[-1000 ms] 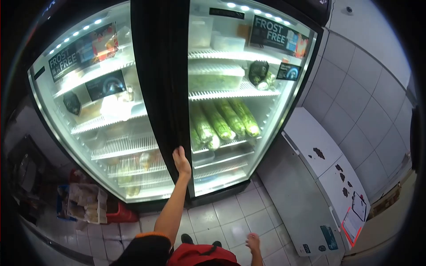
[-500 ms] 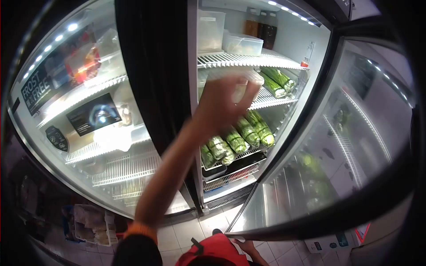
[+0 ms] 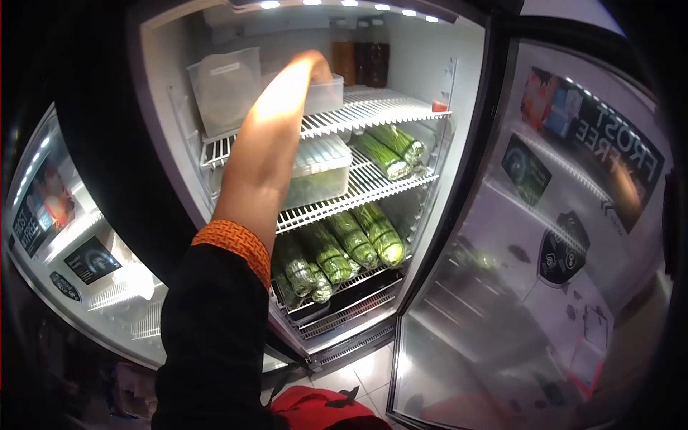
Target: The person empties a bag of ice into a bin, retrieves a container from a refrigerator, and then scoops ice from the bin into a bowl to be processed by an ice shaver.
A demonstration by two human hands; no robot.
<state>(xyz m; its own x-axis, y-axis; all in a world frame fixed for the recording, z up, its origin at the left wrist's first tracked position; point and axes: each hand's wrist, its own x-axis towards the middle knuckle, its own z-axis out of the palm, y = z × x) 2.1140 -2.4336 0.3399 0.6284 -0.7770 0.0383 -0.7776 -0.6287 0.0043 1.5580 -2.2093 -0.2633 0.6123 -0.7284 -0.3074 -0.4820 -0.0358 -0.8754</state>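
Observation:
My left hand [image 3: 313,66] reaches into the upright fridge, at the top shelf [image 3: 358,113]. Its fingers point away over a low clear plastic container [image 3: 324,97] and are mostly hidden behind the bright, washed-out back of the hand. Just left of it stands a taller translucent tub [image 3: 228,89] with a white label. Below my forearm, a lidded clear container [image 3: 319,175] sits on the middle shelf, beside wrapped bundles of long green vegetables [image 3: 390,150]. My right hand is out of view.
Dark bottles [image 3: 371,54] stand at the back of the top shelf. More wrapped green bundles [image 3: 344,244] lie on a lower shelf. The glass door [image 3: 494,287] hangs open on the right. A second lit fridge [image 3: 93,244] is at left, and a red garment [image 3: 322,408] shows below.
My left hand has gone from in front of the middle shelf up to the top shelf. The view has turned left and come closer to the open fridge; my right hand has left view.

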